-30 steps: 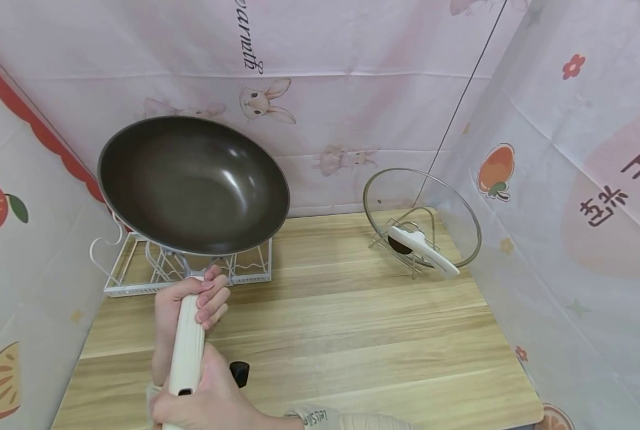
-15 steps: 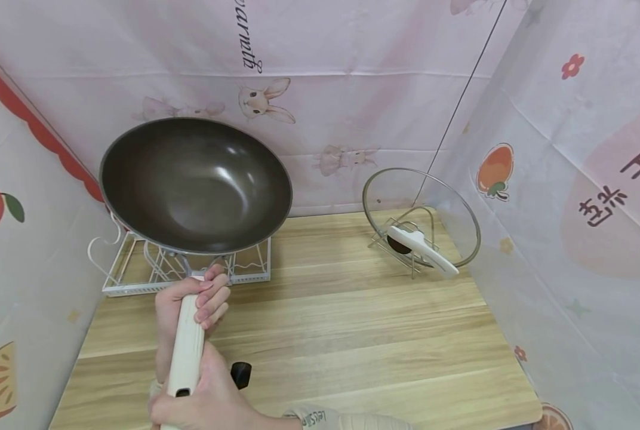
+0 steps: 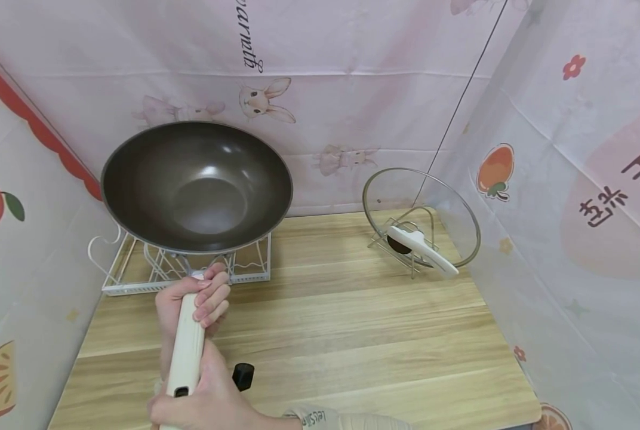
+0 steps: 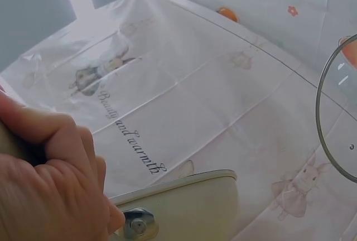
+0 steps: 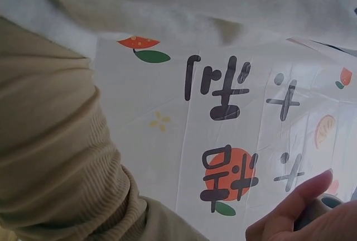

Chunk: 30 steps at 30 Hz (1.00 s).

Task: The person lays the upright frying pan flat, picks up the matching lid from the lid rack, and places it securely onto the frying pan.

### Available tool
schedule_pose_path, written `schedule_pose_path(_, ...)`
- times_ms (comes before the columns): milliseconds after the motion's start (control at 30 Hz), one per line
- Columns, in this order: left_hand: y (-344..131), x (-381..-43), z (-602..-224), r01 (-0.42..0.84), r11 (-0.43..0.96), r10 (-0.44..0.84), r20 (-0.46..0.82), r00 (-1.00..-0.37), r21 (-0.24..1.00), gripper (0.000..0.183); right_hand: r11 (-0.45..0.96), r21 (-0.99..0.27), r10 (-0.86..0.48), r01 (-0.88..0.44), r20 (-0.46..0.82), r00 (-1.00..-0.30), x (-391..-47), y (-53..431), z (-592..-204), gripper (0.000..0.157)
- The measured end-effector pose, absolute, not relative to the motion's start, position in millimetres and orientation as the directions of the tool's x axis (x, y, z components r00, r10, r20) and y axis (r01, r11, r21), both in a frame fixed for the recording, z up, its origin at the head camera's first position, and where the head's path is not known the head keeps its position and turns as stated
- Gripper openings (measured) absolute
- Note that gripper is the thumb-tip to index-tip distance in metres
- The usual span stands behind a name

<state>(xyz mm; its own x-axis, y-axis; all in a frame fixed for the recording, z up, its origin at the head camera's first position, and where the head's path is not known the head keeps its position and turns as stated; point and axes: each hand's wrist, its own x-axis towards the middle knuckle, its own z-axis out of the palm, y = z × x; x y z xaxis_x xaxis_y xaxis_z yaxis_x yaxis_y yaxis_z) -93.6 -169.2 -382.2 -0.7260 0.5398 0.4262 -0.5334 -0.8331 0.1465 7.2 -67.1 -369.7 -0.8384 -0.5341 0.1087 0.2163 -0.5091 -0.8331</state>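
A large wok with a dark inside and cream outside is tilted towards me at the left in the head view. My left hand grips its long cream handle close to the pan. Lower down, my right hand grips the handle near its end. The left wrist view shows the left hand beside the wok's cream outer wall and a metal fitting. In the right wrist view, the right hand curls round the handle's end.
Behind and below the wok stands a white wire rack, partly hidden by it. A glass lid with a white handle leans in a wire stand at the back right. A small black object lies beside the right hand on the wooden table.
The wok's bowl has tipped slightly, its far rim sinking a little, so more of its round bottom shows. Both hands keep their grip on the handle. The lid has not moved.
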Motion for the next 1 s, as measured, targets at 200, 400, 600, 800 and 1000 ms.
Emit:
schedule_pose_path(200, -167.1, -91.7, -380.4, -0.536, -0.834, 0.534, 0.426, -0.73, 0.127, 0.016, -0.505, -0.836, -0.534, 0.216, 0.106, -0.839, 7.9, -67.3, -369.4, 0.05)
schedule_pose_path(400, -164.9, -91.0, -378.3, -0.542, -0.832, 0.534, 0.439, -0.723, 0.12, 0.015, -0.529, -0.82, -0.534, 0.22, 0.12, -0.837, 9.4, -67.5, -369.3, 0.051)
schedule_pose_path(600, -163.0, -92.0, -378.1, -0.555, -0.826, 0.532, 0.465, -0.708, 0.099, 0.014, -0.551, -0.804, -0.531, 0.223, 0.132, -0.837, 10.5, -67.3, -368.2, 0.054)
schedule_pose_path(800, -161.4, -92.3, -379.4, -0.56, -0.824, 0.528, 0.479, -0.701, 0.087, 0.013, -0.554, -0.807, -0.521, 0.202, 0.147, -0.841, 11.0, -66.8, -367.4, 0.055)
schedule_pose_path(1000, -160.1, -92.2, -379.5, -0.566, -0.82, 0.527, 0.49, -0.694, 0.081, 0.013, -0.555, -0.803, -0.523, 0.215, 0.136, -0.841, 11.6, -65.9, -366.0, 0.056)
